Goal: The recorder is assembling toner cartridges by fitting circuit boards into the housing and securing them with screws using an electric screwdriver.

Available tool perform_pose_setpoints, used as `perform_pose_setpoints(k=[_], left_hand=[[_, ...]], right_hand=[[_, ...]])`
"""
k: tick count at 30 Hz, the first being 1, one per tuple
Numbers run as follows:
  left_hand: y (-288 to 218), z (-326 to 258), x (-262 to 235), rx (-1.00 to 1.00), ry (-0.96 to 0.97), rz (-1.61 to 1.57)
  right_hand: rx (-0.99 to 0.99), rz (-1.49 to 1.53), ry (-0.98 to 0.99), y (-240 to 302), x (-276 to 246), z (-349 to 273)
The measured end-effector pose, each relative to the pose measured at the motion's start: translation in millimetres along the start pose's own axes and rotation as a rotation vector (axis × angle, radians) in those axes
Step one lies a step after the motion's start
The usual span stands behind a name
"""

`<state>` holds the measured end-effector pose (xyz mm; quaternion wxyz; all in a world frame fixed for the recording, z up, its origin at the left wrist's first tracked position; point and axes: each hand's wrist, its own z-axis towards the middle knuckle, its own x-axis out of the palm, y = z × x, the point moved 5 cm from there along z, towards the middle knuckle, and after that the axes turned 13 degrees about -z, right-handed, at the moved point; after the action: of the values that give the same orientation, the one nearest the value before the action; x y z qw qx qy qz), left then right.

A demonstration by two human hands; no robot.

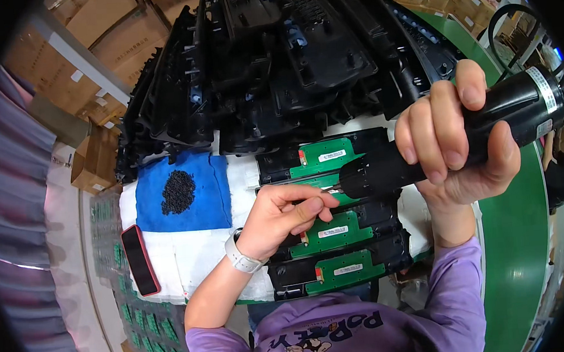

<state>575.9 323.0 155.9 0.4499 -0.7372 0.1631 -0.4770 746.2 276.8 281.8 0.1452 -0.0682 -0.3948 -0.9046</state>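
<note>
Right hand: our right hand (451, 136) is wrapped in a full fist around the black electric screwdriver (448, 140), fingers over the top of the barrel and thumb beneath, wrist bent back above the purple sleeve.
Screwdriver: we hold it nearly level, tilted slightly down toward the left, its nose at the second green circuit board (324, 181) from the top.
Left hand: our left hand (284, 218) comes in from the lower left, forearm slanting up, a white wristwatch (240, 256) on the wrist. Fingers are curled, thumb and forefinger pinched together right at the screwdriver's tip; we cannot tell what, if anything, sits between them.
Boards: four green boards lie in black plastic housings (339, 263), stacked in a column on the white pad (183, 253) directly before us.
Screws: a heap of small black screws (178, 191) rests on the blue cloth (197, 210), well left of both hands.
Surroundings: a pile of black plastic parts (275, 60) rises behind the boards; a red-cased phone (138, 259) lies at the pad's left edge.
</note>
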Motion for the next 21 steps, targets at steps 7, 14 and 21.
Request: perform_pose_setpoints(k=[7,14,21], left_hand=[[5.6,1.5,-3.0,-0.015,-0.035,-0.035],[6.3,4.4,-5.4,0.061,-0.065,0.054],[12.6,6.9,-10.5,0.009,-0.016,-0.073]], right_hand=[[0.028,0.037,0.040,-3.8,1.7,-3.2],[0.123,-0.083,-0.038,-8.8,3.7,-4.2],[0.077,-0.034,-0.071,-17.5,-2.8,-2.6]])
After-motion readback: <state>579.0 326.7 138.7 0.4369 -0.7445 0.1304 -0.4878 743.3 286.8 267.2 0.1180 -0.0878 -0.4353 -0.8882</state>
